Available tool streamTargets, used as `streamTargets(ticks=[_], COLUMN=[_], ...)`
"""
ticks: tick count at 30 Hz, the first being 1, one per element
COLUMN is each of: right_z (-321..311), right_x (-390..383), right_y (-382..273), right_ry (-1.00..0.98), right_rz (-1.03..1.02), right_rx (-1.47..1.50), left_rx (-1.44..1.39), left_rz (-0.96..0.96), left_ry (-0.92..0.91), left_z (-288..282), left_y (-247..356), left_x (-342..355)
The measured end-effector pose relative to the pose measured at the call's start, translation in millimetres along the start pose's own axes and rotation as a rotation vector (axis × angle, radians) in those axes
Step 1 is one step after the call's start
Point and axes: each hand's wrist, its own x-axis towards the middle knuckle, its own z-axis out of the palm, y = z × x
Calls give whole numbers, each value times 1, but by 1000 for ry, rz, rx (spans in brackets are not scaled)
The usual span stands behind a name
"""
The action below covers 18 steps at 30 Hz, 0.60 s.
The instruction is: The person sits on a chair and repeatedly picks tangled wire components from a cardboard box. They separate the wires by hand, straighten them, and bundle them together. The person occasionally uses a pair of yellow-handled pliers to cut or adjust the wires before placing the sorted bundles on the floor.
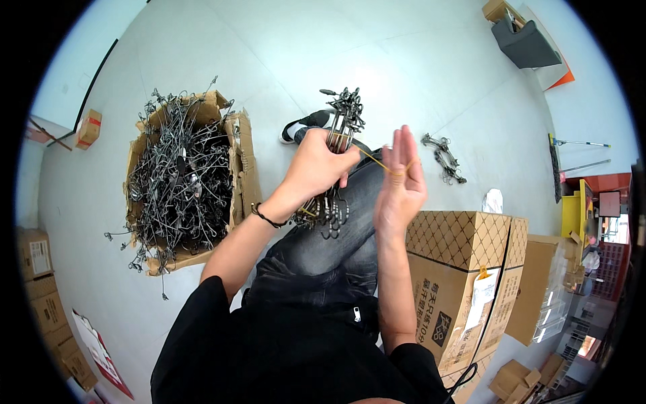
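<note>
Left hand [316, 165] closed around a bundle of metal clip hangers [336, 158], fingers wrapped tight about its middle, held above the lap over dark jeans [323, 249]. Right hand [400, 178] just beside it, fingers pressed together and straight, a yellow rubber band [377, 161] stretched from them to the bundle. On the floor [417, 67], left: an open cardboard box [239, 168] heaped with tangled hangers. Right, beside the knee: a sealed carton [457, 269]. Beyond the right hand, a small loose bunch of hangers [444, 158] on the floor.

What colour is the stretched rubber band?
Yellow; the thin stretched rubber band shows best in the head view.
</note>
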Motion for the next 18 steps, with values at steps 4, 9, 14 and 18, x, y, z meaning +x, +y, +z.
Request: streamTargets(ticks=[4,9,14,18], right_z=[2,-2,-11,-15], right_x=[3,18,37,70], right_y=[0,-18,-43,-53], right_ry=[-150,-310,-623,-1057], right_rz=[98,-10,128,706], right_rx=[-101,-606,-1031,-1040], left_rx=[406,991,1139,1300], left_rz=[151,241,376,483], left_ry=[168,67,-250,-476], left_z=[11,12,11,10], left_y=[4,-16,-37,-41], left_x=[-7,-18,-31,-45])
